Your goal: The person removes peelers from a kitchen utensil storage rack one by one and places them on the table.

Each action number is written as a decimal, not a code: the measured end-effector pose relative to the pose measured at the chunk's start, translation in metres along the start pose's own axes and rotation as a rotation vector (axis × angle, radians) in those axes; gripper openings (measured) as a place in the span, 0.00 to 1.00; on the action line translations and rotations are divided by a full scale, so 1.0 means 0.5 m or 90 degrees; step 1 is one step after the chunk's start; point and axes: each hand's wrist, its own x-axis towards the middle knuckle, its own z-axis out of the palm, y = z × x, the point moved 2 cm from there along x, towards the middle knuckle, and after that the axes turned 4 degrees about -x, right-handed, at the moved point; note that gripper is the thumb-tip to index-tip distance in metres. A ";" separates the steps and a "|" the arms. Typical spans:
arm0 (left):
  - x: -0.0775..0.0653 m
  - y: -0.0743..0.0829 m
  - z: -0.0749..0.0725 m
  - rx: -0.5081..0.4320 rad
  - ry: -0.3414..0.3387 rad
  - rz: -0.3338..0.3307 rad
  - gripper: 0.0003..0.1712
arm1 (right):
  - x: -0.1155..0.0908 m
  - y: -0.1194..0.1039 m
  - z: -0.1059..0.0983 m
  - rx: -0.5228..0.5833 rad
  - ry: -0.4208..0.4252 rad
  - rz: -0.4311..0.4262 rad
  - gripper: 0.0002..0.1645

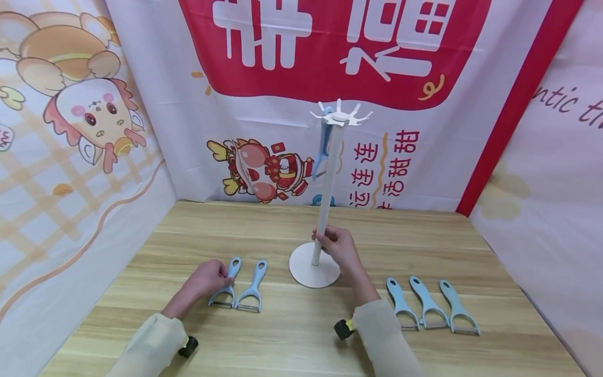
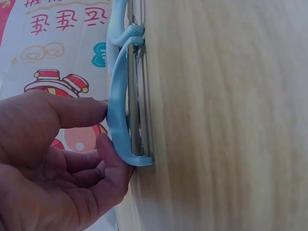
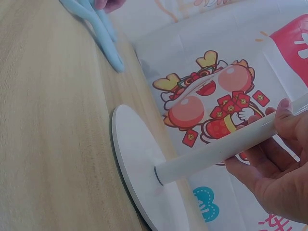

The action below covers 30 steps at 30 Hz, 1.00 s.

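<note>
A light-blue vegetable peeler (image 1: 234, 268) lies on the table at the left, and my left hand (image 1: 207, 280) pinches it between thumb and fingers. The left wrist view has this peeler (image 2: 117, 106) edge-on, its blade down by the wood. Just right of it lies a second blue peeler (image 1: 256, 277). My right hand (image 1: 341, 248) grips the lower pole of a white hook stand (image 1: 328, 193). Fingers and thumb wrap the pole (image 3: 216, 151) in the right wrist view, above the round base (image 3: 144, 159). One blue peeler (image 1: 323, 141) hangs from a hook at the stand's top.
Three more blue peelers (image 1: 424, 297) lie in a row on the right of the wooden table (image 1: 282, 335). A printed cloth (image 1: 282, 120) covers the back behind the stand, with patterned cloths on both sides. Black wrist cameras (image 1: 344, 329) sit under both sleeves.
</note>
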 end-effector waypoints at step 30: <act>0.032 0.044 -0.059 -0.027 -0.029 0.112 0.14 | 0.002 0.002 -0.002 0.017 -0.010 -0.003 0.12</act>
